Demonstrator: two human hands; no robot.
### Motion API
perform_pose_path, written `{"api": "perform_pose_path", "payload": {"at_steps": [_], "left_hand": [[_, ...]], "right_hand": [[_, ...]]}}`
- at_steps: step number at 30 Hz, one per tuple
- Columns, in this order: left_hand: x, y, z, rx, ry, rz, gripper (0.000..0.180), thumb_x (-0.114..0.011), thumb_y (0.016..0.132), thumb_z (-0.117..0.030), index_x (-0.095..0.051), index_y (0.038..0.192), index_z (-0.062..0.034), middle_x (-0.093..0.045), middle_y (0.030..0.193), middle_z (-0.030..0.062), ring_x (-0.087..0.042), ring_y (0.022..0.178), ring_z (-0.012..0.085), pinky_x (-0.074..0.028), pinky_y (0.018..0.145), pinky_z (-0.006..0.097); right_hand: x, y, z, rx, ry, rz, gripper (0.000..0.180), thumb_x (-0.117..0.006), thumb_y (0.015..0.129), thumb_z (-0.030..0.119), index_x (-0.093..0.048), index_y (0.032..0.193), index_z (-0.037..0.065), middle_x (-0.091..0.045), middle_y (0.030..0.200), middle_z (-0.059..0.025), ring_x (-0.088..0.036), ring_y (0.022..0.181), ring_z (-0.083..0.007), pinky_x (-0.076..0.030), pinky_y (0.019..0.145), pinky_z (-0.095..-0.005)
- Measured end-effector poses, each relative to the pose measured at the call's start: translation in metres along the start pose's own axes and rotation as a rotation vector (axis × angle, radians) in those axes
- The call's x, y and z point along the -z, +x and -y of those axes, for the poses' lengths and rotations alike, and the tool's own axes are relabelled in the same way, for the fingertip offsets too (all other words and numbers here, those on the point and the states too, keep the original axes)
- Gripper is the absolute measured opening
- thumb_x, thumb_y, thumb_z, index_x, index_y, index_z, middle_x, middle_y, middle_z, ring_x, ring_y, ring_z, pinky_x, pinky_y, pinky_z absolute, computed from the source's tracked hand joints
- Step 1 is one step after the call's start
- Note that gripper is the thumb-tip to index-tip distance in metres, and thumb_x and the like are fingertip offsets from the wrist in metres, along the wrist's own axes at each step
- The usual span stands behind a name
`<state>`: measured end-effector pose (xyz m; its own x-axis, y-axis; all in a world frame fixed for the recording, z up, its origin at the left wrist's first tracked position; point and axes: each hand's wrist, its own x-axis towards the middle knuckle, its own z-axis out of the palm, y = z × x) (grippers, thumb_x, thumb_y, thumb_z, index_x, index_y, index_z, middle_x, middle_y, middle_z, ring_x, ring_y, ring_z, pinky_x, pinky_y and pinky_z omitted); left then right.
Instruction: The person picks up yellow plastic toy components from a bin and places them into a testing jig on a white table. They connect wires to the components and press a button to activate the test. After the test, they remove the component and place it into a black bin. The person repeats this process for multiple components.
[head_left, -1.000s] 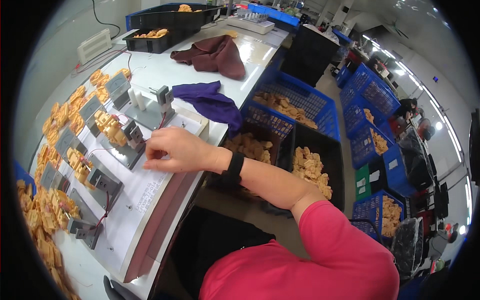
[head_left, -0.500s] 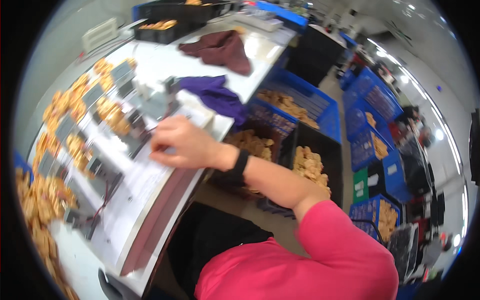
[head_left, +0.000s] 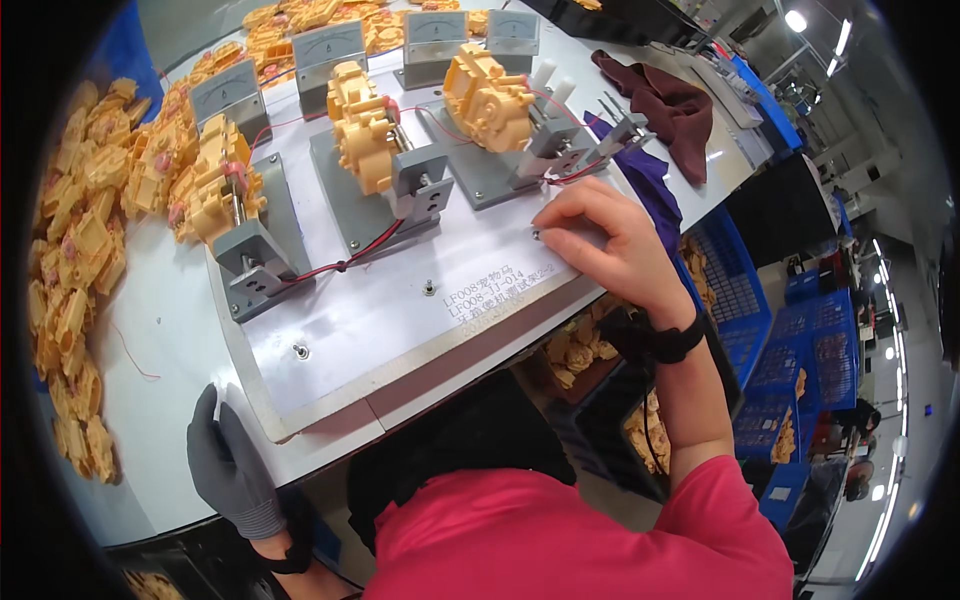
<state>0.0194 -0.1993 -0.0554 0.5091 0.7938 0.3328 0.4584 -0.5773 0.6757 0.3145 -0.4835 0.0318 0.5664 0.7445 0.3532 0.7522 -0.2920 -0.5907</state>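
My right hand (head_left: 615,240), bare, has its thumb and forefinger pinched at a small metal toggle switch (head_left: 537,236) on the right of a white test board (head_left: 350,350). Two like switches stand on the board, a middle switch (head_left: 429,287) and a left switch (head_left: 300,352). My left hand (head_left: 232,460), in a grey glove, rests with fingers stretched at the table's front left edge, holding nothing. Three yellow plastic gearboxes sit clamped in grey fixtures: a left gearbox (head_left: 215,190), a middle gearbox (head_left: 360,130) and a right gearbox (head_left: 488,100). Behind them stand several analog meters (head_left: 330,57).
Yellow gearboxes (head_left: 75,270) lie heaped along the left and back of the table. A purple cloth (head_left: 648,190) and a maroon cloth (head_left: 670,105) lie at the right. Beyond the table edge stand blue crates (head_left: 735,270) with yellow parts. Red wires (head_left: 350,262) run between the fixtures.
My view has swung toward the board, and the gloved left hand has come into view at the table edge. The right hand remains over the board's right side, now at a switch.
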Motion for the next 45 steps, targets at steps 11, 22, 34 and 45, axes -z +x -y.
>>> {"api": "perform_pose_path", "payload": {"at_steps": [11, 22, 34, 45], "left_hand": [[-0.0004, 0.0019, 0.0011, -0.029, -0.019, 0.000, 0.027, -0.060, 0.096, -0.009, -0.065, 0.120, 0.0030, -0.058, 0.081, 0.0032, -0.043, 0.065, 0.0110, -0.038, 0.061, 0.027], [0.0016, 0.0022, -0.0017, -0.050, 0.014, -0.022, 0.026, -0.061, 0.094, -0.005, -0.068, 0.118, -0.0015, -0.052, 0.073, 0.0039, -0.046, 0.065, 0.0133, -0.041, 0.062, 0.028], [0.0027, 0.0026, -0.0047, -0.085, 0.055, -0.040, 0.026, -0.062, 0.092, -0.004, -0.068, 0.117, -0.0035, -0.055, 0.073, 0.0053, -0.048, 0.064, 0.0150, -0.042, 0.062, 0.029], [0.0032, 0.0030, -0.0048, -0.073, 0.050, -0.032, 0.027, -0.064, 0.091, -0.004, -0.068, 0.117, -0.0028, -0.056, 0.074, 0.0055, -0.049, 0.064, 0.0155, -0.042, 0.062, 0.030]], "right_hand": [[-0.0051, -0.0003, -0.0005, -0.025, -0.044, 0.006, 0.011, -0.072, 0.084, 0.006, -0.069, 0.093, 0.001, -0.063, 0.098, -0.0090, -0.062, 0.094, -0.0225, -0.050, 0.083, -0.0321], [-0.0059, 0.0010, 0.0008, -0.005, -0.078, -0.008, 0.010, -0.072, 0.086, 0.006, -0.068, 0.092, 0.000, -0.063, 0.097, -0.0087, -0.061, 0.094, -0.0224, -0.049, 0.083, -0.0320], [-0.0085, 0.0010, 0.0021, -0.020, -0.084, -0.013, 0.008, -0.071, 0.086, 0.004, -0.068, 0.092, -0.001, -0.063, 0.096, -0.0087, -0.061, 0.093, -0.0228, -0.049, 0.083, -0.0323], [-0.0105, 0.0005, 0.0009, -0.022, -0.110, -0.023, 0.007, -0.070, 0.087, 0.005, -0.067, 0.091, 0.000, -0.064, 0.096, -0.0086, -0.062, 0.096, -0.0230, -0.049, 0.084, -0.0323]]}}
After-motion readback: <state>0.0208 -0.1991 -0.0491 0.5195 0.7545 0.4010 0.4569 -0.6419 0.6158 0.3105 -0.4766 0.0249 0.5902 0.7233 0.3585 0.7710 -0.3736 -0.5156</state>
